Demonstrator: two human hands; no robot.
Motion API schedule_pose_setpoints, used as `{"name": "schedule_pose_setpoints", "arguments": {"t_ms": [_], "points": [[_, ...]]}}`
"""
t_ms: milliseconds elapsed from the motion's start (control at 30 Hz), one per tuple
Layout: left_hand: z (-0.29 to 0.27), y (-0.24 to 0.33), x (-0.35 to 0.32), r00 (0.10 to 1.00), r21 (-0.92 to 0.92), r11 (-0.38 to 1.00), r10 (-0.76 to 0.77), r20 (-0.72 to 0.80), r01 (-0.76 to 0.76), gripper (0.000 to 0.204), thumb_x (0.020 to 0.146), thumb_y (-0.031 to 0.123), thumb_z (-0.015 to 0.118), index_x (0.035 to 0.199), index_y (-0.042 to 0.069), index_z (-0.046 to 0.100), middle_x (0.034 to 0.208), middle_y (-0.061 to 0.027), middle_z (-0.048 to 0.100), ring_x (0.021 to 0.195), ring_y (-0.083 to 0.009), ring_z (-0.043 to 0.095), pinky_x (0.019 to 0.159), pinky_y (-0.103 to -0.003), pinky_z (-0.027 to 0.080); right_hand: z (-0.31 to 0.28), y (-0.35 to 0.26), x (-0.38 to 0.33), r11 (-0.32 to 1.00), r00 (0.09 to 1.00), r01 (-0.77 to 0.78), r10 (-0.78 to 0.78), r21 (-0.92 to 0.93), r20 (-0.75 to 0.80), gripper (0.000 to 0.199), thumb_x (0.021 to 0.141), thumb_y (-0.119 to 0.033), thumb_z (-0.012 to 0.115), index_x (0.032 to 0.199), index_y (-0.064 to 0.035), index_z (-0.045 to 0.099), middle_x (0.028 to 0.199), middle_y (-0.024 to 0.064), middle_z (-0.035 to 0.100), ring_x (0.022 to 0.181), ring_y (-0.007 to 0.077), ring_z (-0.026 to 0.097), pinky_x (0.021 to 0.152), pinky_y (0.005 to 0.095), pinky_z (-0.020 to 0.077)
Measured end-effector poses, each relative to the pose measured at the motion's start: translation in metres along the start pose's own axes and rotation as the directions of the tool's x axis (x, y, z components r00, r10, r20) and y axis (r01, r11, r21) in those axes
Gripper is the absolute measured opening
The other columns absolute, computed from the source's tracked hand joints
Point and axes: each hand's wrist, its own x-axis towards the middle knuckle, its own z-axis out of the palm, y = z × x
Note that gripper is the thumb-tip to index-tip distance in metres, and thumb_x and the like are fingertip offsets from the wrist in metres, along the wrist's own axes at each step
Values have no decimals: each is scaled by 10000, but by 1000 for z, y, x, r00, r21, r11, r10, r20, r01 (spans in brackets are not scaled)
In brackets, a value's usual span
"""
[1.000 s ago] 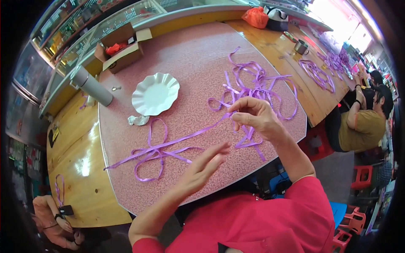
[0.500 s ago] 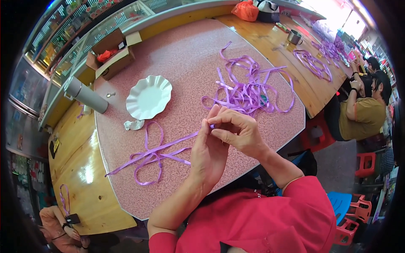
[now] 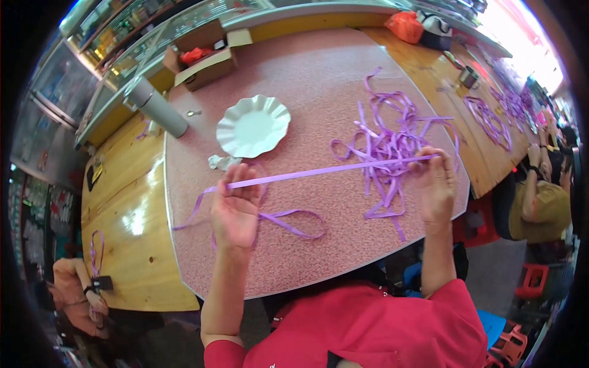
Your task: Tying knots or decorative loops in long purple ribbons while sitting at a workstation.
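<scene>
A purple ribbon (image 3: 319,172) is stretched nearly straight between my two hands above the pink table. My left hand (image 3: 238,211) has its palm turned up, with the ribbon caught between thumb and fingers. At the other end my right hand (image 3: 437,187) pinches the ribbon, in front of a tangled pile of purple ribbons (image 3: 386,138). From my left hand a tail hangs to the left, and a ribbon loop (image 3: 300,224) lies on the table between my hands. Beyond my left hand are a white scalloped plate (image 3: 253,127) and a crumpled tissue (image 3: 222,162).
A grey flask (image 3: 156,107) and an open cardboard box (image 3: 205,67) stand at the far left. On the wooden table to the right are a metal mug (image 3: 469,77), more ribbons (image 3: 488,121) and bags (image 3: 405,27). People sit at the right and lower left.
My hands were together at the middle; now they are wide apart, the right moved right and the left moved left, with the ribbon drawn out between them. The view has shifted.
</scene>
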Motion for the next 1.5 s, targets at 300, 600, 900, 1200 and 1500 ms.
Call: {"name": "schedule_pose_setpoints", "arguments": {"t_ms": [300, 600, 900, 1200, 1500], "points": [[-65, 99, 6, 936, -28, 964, 251, -248, -265, 380, 1048, 231, 360, 1233, -22, 573, 1033, -115, 675, 1004, -260, 622, 910, -405, 500, -104, -14, 27, 884, 970, -179, 231, 432, -71, 249, 1004, -144, 534, 1183, 21, 579, 1231, 179, 613, 1153, 256, 587, 1040, 438, 473], [19, 27, -36, 986, 616, 776, 168, 2, -134, 356, 1056, 281, 443, 1188, 15, 639, 739, 29, 566, 573, -30, 409, 508, -183, 310, -26, -36, 35, 986, 984, -160, 163, 43, -78, 271, 984, -181, 554, 1160, 25, 551, 711, -33, 430, 582, 64, 362, 550, 231, 340], [73, -29, -59, 899, 927, 318, -318, 301, -198, 351, 1061, 267, 442, 1128, -3, 655, 718, 26, 541, 616, -56, 439, 549, -229, 362, 111, 9, 10, 870, 725, 166, 210, -463, 656, 197, 888, -12, 621, 1066, -29, 706, 823, 31, 641, 755, 101, 583, 647, 262, 460], [64, -30, -53, 879, 943, 220, -358, 316, -249, 336, 1049, 242, 470, 887, -25, 592, 717, -38, 586, 658, -113, 541, 588, -284, 442, 120, 29, 7, 917, 618, 66, 273, -395, 737, 207, 869, -178, 709, 1026, -43, 715, 874, 88, 663, 803, 151, 618, 686, 291, 485], [61, -37, -49, 958, 864, 503, -246, 149, -6, 219, 973, 192, 632, 1102, 17, 658, 851, 32, 621, 747, -44, 528, 631, -210, 408, 115, 27, 8, 855, 731, -158, 437, -493, 523, 132, 901, -105, 689, 993, -11, 703, 872, 26, 644, 824, 97, 599, 704, 264, 468]]}}
